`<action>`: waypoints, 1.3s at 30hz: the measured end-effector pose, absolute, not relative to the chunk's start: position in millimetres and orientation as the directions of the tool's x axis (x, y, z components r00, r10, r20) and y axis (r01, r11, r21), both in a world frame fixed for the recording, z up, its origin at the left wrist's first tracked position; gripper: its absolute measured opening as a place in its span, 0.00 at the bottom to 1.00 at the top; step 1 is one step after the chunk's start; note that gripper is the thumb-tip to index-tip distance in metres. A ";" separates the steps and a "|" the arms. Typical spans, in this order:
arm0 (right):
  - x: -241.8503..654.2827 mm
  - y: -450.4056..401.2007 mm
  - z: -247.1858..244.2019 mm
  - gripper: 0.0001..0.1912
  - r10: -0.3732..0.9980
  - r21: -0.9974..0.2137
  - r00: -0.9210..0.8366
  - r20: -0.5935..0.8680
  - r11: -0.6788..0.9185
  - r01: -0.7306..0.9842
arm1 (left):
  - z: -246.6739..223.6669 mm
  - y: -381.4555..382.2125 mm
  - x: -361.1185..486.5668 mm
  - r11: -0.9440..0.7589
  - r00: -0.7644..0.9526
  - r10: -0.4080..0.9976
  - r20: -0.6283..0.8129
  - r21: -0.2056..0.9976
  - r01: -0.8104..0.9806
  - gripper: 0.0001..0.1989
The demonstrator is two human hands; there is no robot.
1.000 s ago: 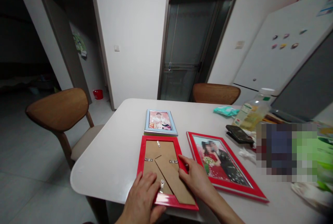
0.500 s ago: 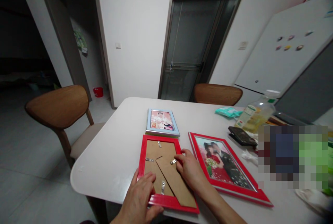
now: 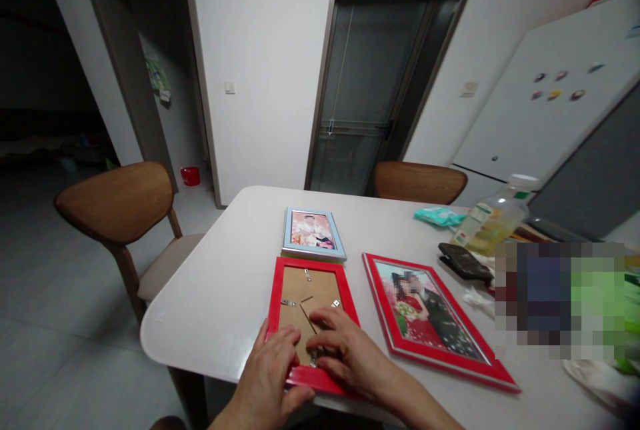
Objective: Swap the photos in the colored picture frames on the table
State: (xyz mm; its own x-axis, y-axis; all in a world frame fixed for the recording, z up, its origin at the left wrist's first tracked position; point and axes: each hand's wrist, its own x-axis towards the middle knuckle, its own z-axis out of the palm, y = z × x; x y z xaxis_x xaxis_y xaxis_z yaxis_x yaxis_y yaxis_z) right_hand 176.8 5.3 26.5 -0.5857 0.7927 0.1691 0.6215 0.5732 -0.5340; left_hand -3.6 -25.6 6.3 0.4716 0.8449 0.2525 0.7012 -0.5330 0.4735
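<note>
A red picture frame (image 3: 276, 297) lies face down, its brown backing board (image 3: 295, 283) showing. My left hand (image 3: 267, 367) holds its lower left corner, fingers over the side and thumb along the bottom edge. Above the lower part of the board, my right hand (image 3: 350, 353) has bent fingers at the bottom metal clip (image 3: 313, 359), which they partly hide. Other metal clips sit at the top (image 3: 307, 275), left (image 3: 289, 303) and right (image 3: 336, 304) of the board. The frame's stand leg is mostly covered by my right hand.
A blue picture frame (image 3: 286, 233) lies beyond the red one, and a larger red frame with a photo (image 3: 395, 337) lies to the right. Further right are a black object (image 3: 465, 263), a bottle (image 3: 493, 220) and a teal packet (image 3: 439, 217). Wooden chairs (image 3: 117, 203) stand by the white table (image 3: 215, 310).
My right hand has moved from the right-hand clip down and left to the bottom clip. The right-hand clip now sits at a different angle. My left hand stays on the frame's corner.
</note>
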 end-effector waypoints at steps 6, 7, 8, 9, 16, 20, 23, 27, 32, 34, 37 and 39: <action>168.3 7.9 19.2 0.05 0.817 -0.477 -0.538 0.208 0.565 0.674 | -4.3 -23.9 -6.8 -0.566 0.473 0.824 0.311 0.461 0.683 0.12; 168.1 8.6 19.2 0.05 0.820 -0.477 -0.533 0.208 0.561 0.676 | -5.4 -23.8 -7.6 -0.573 0.476 0.820 0.319 0.460 0.678 0.12; 167.6 9.7 19.8 0.06 0.823 -0.484 -0.530 0.204 0.555 0.676 | -6.0 -23.7 -8.2 -0.580 0.482 0.815 0.321 0.458 0.674 0.12; 166.5 11.4 20.8 0.06 0.828 -0.496 -0.524 0.202 0.547 0.674 | -6.0 -23.7 -8.6 -0.585 0.492 0.811 0.317 0.455 0.671 0.12; 133.5 42.4 20.9 0.09 0.876 -0.434 -0.417 0.241 0.481 0.761 | 1.7 -23.0 -5.9 -0.565 0.511 0.824 0.246 0.424 0.708 0.11; 116.0 56.5 15.4 0.10 0.908 -0.340 -0.362 0.212 0.416 0.844 | 2.7 -23.6 -5.5 -0.568 0.516 0.822 0.242 0.421 0.707 0.11; 114.7 60.5 12.9 0.10 0.918 -0.327 -0.329 0.220 0.388 0.862 | 0.0 -23.3 -6.4 -0.572 0.508 0.819 0.266 0.431 0.697 0.12; 127.3 67.5 11.5 0.11 0.925 -0.309 -0.283 0.254 0.355 0.882 | -6.0 -20.5 -8.5 -0.597 0.506 0.802 0.317 0.441 0.670 0.12; 142.1 81.1 7.0 0.13 0.932 -0.294 -0.233 0.278 0.314 0.903 | -11.7 -18.4 -10.9 -0.624 0.516 0.782 0.351 0.437 0.648 0.14; 141.9 84.0 5.8 0.13 0.927 -0.295 -0.256 0.274 0.334 0.895 | -13.5 -18.5 -11.6 -0.630 0.513 0.776 0.367 0.435 0.643 0.14; 140.8 82.1 8.8 0.13 0.924 -0.302 -0.271 0.271 0.349 0.887 | -15.5 -18.7 -12.7 -0.647 0.519 0.762 0.386 0.423 0.635 0.14; 143.9 74.4 14.5 0.15 0.925 -0.317 -0.265 0.273 0.347 0.883 | -15.6 -19.0 -13.1 -0.651 0.529 0.759 0.381 0.412 0.638 0.14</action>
